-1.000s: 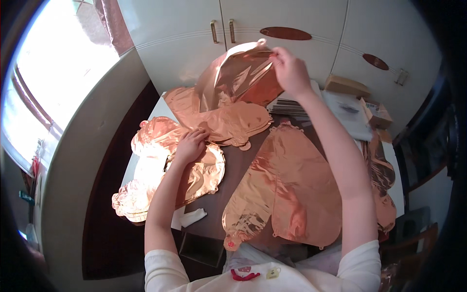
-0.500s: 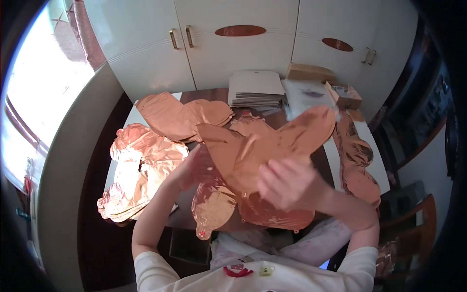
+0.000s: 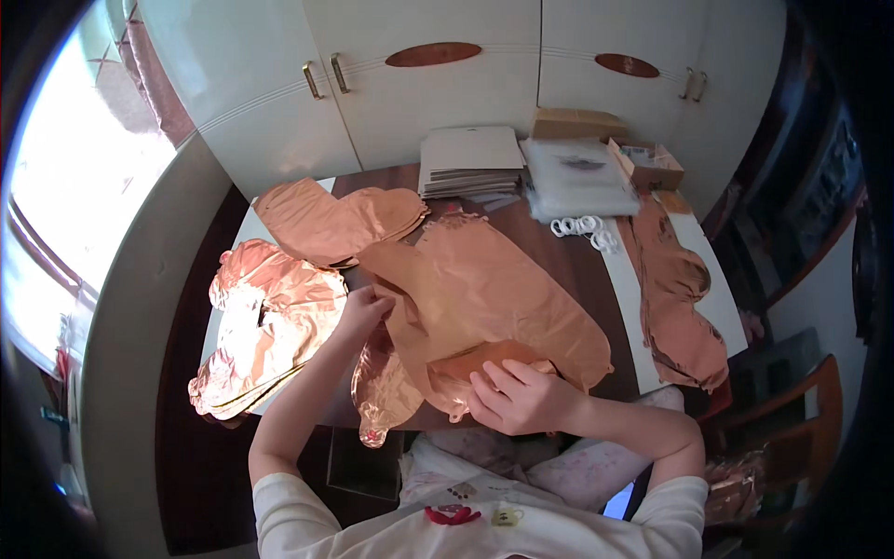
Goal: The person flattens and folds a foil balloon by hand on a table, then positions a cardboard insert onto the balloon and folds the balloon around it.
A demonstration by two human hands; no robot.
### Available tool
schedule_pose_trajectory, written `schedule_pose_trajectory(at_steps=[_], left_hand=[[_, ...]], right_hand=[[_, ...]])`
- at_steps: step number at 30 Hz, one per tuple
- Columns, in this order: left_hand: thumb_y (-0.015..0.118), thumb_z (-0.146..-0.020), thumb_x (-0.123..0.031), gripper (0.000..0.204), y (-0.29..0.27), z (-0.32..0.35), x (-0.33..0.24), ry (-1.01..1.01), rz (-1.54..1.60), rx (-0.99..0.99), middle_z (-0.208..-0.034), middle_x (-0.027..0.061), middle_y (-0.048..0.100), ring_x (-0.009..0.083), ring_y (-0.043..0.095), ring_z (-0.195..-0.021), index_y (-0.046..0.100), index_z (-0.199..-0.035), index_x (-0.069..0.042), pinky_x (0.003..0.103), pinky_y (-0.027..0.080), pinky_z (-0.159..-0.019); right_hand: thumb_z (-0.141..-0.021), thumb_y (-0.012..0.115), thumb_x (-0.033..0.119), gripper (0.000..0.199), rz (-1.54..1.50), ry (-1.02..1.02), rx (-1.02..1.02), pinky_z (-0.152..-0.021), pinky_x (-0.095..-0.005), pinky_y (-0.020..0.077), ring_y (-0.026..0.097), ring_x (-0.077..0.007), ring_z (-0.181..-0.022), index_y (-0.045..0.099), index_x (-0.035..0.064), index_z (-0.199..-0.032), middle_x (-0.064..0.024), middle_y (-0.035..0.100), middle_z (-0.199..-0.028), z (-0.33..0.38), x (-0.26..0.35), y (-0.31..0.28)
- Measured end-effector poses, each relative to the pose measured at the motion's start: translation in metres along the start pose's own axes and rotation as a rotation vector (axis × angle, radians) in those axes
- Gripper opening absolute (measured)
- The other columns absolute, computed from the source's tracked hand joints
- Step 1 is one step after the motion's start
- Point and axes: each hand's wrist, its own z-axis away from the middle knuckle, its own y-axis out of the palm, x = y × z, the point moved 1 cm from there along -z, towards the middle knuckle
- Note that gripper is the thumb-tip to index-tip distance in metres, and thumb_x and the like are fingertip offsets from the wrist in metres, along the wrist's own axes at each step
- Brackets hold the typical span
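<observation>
A large flat rose-gold foil balloon (image 3: 503, 279) lies across the middle of the table, its near part folded over. At its left edge, my left hand (image 3: 363, 315) is closed, pinching the foil. My right hand (image 3: 526, 399) rests on the folded near part with its fingers spread and slightly bent. A lobe with a small red mark (image 3: 384, 401) sticks out towards me below my left hand. I cannot tell whether it belongs to the same balloon.
Crumpled shiny foil balloons (image 3: 270, 326) lie on the left, flat ones (image 3: 340, 219) behind them, and more (image 3: 675, 298) on the right. Along the back are stacked grey cards (image 3: 470, 163), clear plastic bags (image 3: 579, 177), a small open box (image 3: 647, 165) and white ribbon coils (image 3: 582, 228).
The lifted balloon has come down flat and its near part is folded. My right hand has moved down onto the fold; my left hand has closed on the left edge.
</observation>
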Motion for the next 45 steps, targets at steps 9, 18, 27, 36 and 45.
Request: schedule_pose_trajectory(at_steps=[9,18,27,36,45], left_hand=[[0.059,-0.088,-0.009,0.008,0.027,-0.026,-0.059,0.279,0.01,0.063,-0.071,-0.0023,0.056,0.0043,0.048,-0.06,0.059,-0.087,-0.001,0.02,0.037,-0.053],[0.062,-0.083,-0.012,0.019,0.057,-0.096,-0.002,0.353,-0.208,0.084,-0.077,0.0047,0.065,0.0118,0.06,-0.071,0.06,-0.096,0.002,0.028,0.047,-0.063],[0.061,-0.082,-0.017,0.032,0.056,-0.083,-0.01,0.452,-0.583,0.005,-0.081,0.0146,0.064,0.0251,0.061,-0.073,0.055,-0.109,-0.001,0.036,0.048,-0.065],[0.059,-0.083,-0.009,0.038,0.022,-0.057,-0.001,0.398,-0.584,-0.051,-0.098,0.0115,0.067,0.0155,0.064,-0.089,0.05,-0.119,0.0,0.03,0.048,-0.077],[0.057,-0.084,-0.001,0.045,0.027,-0.068,0.009,0.462,-0.417,0.101,-0.093,0.008,0.066,0.0116,0.061,-0.085,0.045,-0.128,-0.001,0.027,0.048,-0.073]], right_hand=[[-0.075,0.058,0.016,0.019,0.017,0.128,0.056,-0.074,-0.0317,0.0522,0.063,-0.024,-0.088,0.063,0.0033,-0.088,-0.0103,0.064,-0.094,0.002,0.017,-0.026],[-0.073,0.062,0.018,0.017,-0.256,0.396,0.181,-0.057,-0.0276,0.0477,0.061,-0.0139,-0.072,0.064,0.008,-0.086,-0.004,0.062,-0.079,0.017,0.049,0.011],[-0.086,0.056,0.025,0.022,-0.504,0.811,0.047,-0.078,-0.0377,0.0505,0.063,-0.026,-0.092,0.065,0.0091,-0.099,-0.007,0.067,-0.099,0.071,-0.101,0.104],[-0.089,0.053,0.026,0.032,-0.578,0.8,0.291,-0.106,-0.0415,0.0302,0.046,-0.0217,-0.125,0.062,0.0127,-0.117,-0.0035,0.056,-0.128,0.088,-0.115,0.13],[-0.09,0.052,0.025,0.031,-0.551,0.784,0.3,-0.106,-0.0412,0.0294,0.046,-0.0204,-0.125,0.063,0.0148,-0.117,-0.0001,0.057,-0.128,0.085,-0.114,0.126]])
